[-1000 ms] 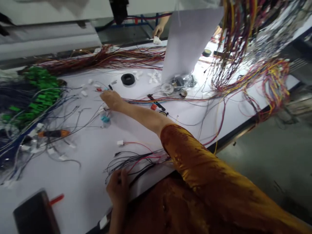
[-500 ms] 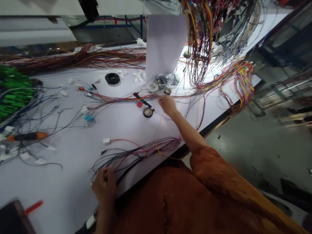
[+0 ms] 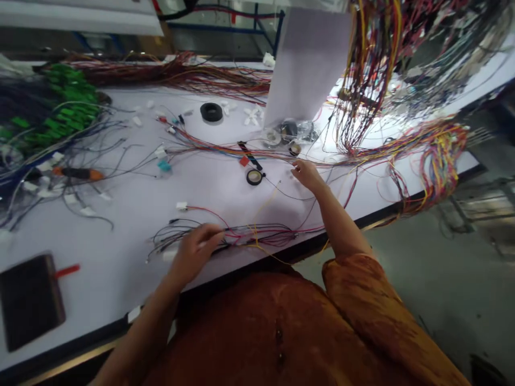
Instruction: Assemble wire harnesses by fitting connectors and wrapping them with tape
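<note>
My left hand (image 3: 197,249) hovers over the left part of a small harness of black and red wires (image 3: 269,233) near the table's front edge. Its thumb and fingers are apart, with nothing seen between them. Farther right, my right hand (image 3: 308,174) has its fingers pinched together; what they hold is too small to make out. Just beyond it runs a long bundle of coloured wires (image 3: 217,146). A roll of black tape (image 3: 254,177) lies left of my right hand. A yellow wire (image 3: 265,203) crosses the table between both hands.
Green connectors (image 3: 70,107) are piled at the left, near an orange-and-black tool (image 3: 78,173). A dark tablet-like object (image 3: 32,300) lies front left. Another black tape roll (image 3: 211,111) sits farther back. Many wires (image 3: 374,69) hang at upper right, beside a pale panel (image 3: 308,64).
The view has shifted, with the table's things now farther right and higher. My left hand has moved right along the harness and its fingers have spread. My right hand remains by the long bundle.
</note>
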{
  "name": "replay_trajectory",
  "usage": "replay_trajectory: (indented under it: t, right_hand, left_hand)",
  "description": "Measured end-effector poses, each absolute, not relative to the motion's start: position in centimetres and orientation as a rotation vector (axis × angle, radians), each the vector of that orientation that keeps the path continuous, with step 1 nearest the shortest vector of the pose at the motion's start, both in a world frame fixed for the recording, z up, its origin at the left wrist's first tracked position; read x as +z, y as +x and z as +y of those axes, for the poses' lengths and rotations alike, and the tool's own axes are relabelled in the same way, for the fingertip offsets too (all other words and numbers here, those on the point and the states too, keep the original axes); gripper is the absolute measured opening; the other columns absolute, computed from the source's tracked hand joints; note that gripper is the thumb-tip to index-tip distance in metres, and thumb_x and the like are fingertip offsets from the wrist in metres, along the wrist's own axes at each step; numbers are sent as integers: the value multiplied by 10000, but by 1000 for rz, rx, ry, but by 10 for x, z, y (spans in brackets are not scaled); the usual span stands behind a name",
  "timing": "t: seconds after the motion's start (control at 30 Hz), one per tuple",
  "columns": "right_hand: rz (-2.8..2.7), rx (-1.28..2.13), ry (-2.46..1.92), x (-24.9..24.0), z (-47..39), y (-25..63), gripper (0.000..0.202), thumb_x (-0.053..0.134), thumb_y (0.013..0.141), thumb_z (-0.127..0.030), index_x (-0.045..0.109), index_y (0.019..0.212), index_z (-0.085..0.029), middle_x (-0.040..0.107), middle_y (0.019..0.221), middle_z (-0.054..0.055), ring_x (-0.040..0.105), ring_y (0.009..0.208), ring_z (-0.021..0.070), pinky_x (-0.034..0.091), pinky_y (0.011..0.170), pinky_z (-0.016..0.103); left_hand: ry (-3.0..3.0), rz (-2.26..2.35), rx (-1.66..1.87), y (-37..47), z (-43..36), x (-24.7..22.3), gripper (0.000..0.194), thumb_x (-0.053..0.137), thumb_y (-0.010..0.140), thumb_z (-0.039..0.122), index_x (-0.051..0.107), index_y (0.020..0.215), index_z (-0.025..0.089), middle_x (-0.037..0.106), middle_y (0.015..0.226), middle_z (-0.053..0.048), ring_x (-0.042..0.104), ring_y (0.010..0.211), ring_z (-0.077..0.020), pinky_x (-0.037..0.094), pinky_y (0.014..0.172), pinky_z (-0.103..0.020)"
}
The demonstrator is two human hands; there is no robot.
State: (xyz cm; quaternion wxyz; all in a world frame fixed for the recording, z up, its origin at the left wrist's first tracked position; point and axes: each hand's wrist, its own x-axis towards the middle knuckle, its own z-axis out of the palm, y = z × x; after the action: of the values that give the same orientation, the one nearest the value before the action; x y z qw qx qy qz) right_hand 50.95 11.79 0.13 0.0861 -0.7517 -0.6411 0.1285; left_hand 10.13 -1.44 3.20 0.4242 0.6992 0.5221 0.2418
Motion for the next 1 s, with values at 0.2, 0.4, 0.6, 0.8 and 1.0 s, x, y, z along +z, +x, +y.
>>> replay_trajectory:
  t: [0.2,0.4,0.6,0.8,1.0]
  right_hand:
    - [-1593,273,-2050,18,92,533,272,534,887,-360,746,861,-192,740,817,88,666,789,228,498,759,353]
    - [-1298,391,-1784,26,3,605,491,302,953,-557,576,589,-376,377,425,-26,367,349,197,327,438,401]
    - [-1028,805,-1743,56,-56,583,263,511,844,-638,702,921,-475,569,600,48,613,577,277,522,693,519]
    - [-1779,1452,-1734,96,-28,468,351,592,907,-552,683,1155,-321,728,891,76,690,829,249,560,804,413]
    - [-2491,1639,-1727,50,-23,440,381,509,935,-451,668,649,-256,688,670,53,616,627,201,529,674,368]
  left_hand:
    - [2169,1187,770,168,127,14,297,637,907,171,653,1202,150,662,1388,-78,548,1363,-213,369,1206,-455]
    - [2023,1570,668,116,228,-6,238,595,914,158,637,1136,84,645,1413,-86,503,1402,-205,221,1236,-623]
    - [1858,1518,713,136,187,10,212,506,944,120,657,1055,23,675,1244,-153,583,1321,-236,349,1193,-531]
    - [1317,601,374,246,70,32,179,759,830,229,721,983,144,782,1034,-86,738,912,-149,575,794,-242]
    - [541,584,739,265,120,57,296,412,1044,156,634,858,96,634,639,-10,625,576,-70,501,626,-191]
